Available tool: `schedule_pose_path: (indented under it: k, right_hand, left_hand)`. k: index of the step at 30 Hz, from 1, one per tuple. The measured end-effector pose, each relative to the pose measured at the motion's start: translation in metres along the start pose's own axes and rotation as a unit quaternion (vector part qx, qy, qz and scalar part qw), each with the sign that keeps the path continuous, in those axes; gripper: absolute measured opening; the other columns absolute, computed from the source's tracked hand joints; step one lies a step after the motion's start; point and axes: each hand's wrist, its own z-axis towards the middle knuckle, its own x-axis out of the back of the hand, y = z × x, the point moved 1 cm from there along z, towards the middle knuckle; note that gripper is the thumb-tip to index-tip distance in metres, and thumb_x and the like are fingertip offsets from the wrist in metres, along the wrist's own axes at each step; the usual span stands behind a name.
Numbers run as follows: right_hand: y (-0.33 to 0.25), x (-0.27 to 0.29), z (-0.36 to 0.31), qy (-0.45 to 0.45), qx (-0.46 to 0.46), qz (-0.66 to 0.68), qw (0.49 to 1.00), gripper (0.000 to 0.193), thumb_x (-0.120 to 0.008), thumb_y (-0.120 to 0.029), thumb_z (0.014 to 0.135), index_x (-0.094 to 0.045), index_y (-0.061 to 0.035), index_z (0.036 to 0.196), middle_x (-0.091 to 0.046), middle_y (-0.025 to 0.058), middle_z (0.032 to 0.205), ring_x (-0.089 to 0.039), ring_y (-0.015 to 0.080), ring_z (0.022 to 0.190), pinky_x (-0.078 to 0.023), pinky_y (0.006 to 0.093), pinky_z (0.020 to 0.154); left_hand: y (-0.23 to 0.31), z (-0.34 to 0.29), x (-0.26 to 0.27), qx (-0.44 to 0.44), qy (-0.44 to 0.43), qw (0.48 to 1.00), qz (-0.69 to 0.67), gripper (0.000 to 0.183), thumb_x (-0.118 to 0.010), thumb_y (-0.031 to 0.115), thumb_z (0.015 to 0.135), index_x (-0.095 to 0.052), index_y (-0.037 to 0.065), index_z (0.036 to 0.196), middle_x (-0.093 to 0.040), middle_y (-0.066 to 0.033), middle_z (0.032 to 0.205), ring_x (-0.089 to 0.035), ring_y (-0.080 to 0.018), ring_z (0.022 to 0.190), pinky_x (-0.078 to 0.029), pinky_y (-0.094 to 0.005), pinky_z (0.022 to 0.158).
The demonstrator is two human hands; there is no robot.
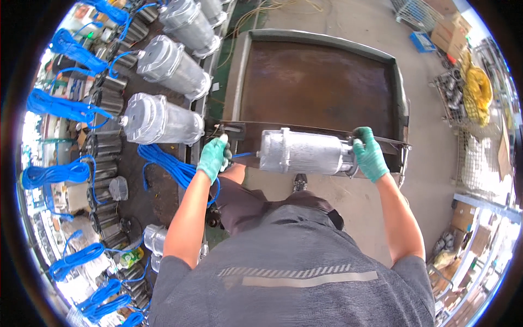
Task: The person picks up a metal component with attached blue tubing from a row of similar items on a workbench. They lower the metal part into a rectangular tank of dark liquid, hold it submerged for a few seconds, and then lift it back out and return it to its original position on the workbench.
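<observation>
I hold a silver cylindrical motor housing (302, 152) lying sideways over the near edge of a rusty metal tray table (316, 82). My right hand (370, 153), in a green glove, grips its right end. In a matching green glove, my left hand (213, 158) is closed near the blue cable (174, 166) that runs from the housing's left end, beside a dark bracket on the tray's corner.
Three similar silver housings (160, 120) lie in a row on the left bench, with blue cable bundles (60, 106) and dark ribbed cylinders (106, 144) behind them. Cardboard boxes (449, 30), wire baskets and a yellow coil (478, 90) stand at the right on the concrete floor.
</observation>
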Motion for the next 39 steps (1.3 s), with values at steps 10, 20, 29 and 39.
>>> schedule_pose_path:
  k: [10,20,29,39]
  right_hand:
    - [-0.077,0.035,0.035,-0.33,0.026,-0.546,0.77,0.025,-0.063,-0.026,0.098,-0.076,-0.0068,0.108,-0.077,0.0181,0.102,-0.074,0.0385,0.098,-0.059,0.0469,0.085]
    - [-0.067,0.041,0.032,-0.373,0.366,-0.593,0.613,0.034,-0.07,-0.017,0.089,-0.069,-0.0164,0.123,-0.075,0.0099,0.103,-0.071,0.0336,0.097,-0.056,0.0445,0.081]
    - [-0.094,0.031,0.035,-0.379,-0.017,-0.56,0.737,0.046,-0.065,-0.047,0.094,-0.074,-0.0075,0.117,-0.077,0.0184,0.108,-0.074,0.0377,0.102,-0.059,0.0478,0.085]
    - [-0.073,0.036,0.034,-0.347,0.207,-0.619,0.673,0.016,-0.068,-0.019,0.092,-0.073,-0.0138,0.106,-0.077,0.0083,0.094,-0.075,0.0329,0.097,-0.058,0.0484,0.078]
  left_hand:
    - [-0.019,-0.065,-0.11,-0.324,0.045,0.897,0.298,0.066,-0.086,0.02,0.085,-0.054,-0.002,0.138,-0.065,-0.0183,0.123,-0.065,-0.0288,0.109,-0.052,-0.0386,0.099]
    - [-0.024,-0.056,-0.106,-0.266,0.017,0.937,0.226,0.057,-0.084,0.013,0.087,-0.057,0.0,0.135,-0.071,-0.0121,0.12,-0.067,-0.0205,0.106,-0.053,-0.0344,0.097]
    - [-0.024,-0.054,-0.106,-0.274,0.027,0.926,0.257,0.058,-0.085,0.012,0.086,-0.058,-0.001,0.135,-0.073,-0.0119,0.118,-0.069,-0.0197,0.102,-0.055,-0.0336,0.093]
    - [-0.017,-0.057,-0.105,-0.274,0.017,0.926,0.258,0.057,-0.086,0.015,0.085,-0.06,0.0,0.133,-0.074,-0.0123,0.116,-0.071,-0.0208,0.099,-0.055,-0.0341,0.091]
